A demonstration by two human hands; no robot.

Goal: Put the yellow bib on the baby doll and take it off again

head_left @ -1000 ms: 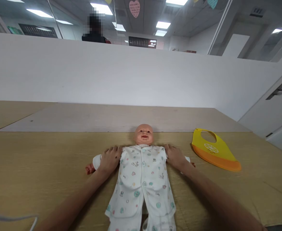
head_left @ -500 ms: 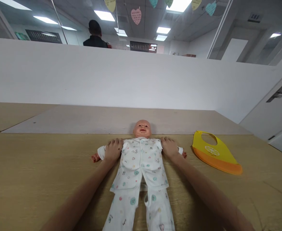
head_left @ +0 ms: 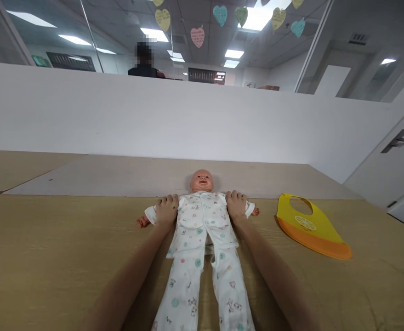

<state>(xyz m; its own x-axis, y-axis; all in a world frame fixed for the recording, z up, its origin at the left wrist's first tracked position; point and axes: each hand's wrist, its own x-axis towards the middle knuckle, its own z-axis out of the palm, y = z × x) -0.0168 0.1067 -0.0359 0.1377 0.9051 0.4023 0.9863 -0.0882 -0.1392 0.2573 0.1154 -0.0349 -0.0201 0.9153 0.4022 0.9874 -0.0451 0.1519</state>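
A baby doll (head_left: 202,180) lies face up on the table, its head at the far side. It wears a white patterned long-sleeved top (head_left: 202,220) and matching trousers (head_left: 184,294). My left hand (head_left: 167,209) is closed around the doll's arm near the shoulder, on the left of the picture. On the opposite side, my right hand (head_left: 236,205) grips the other sleeved arm the same way. Both of the doll's small hands stick out past my fingers. My thumbs are mostly hidden.
To the right, a yellow bib (head_left: 308,225) with an orange pocket lies flat on the wooden table (head_left: 67,257). Behind the table stands a white wall (head_left: 202,122) with glass above. A person (head_left: 143,64) shows beyond the glass. At the right is a door handle (head_left: 400,141).
The doll has shifted slightly away from me, its head further onto the grey strip, with both my hands still on its arms. The view has tilted up a little.
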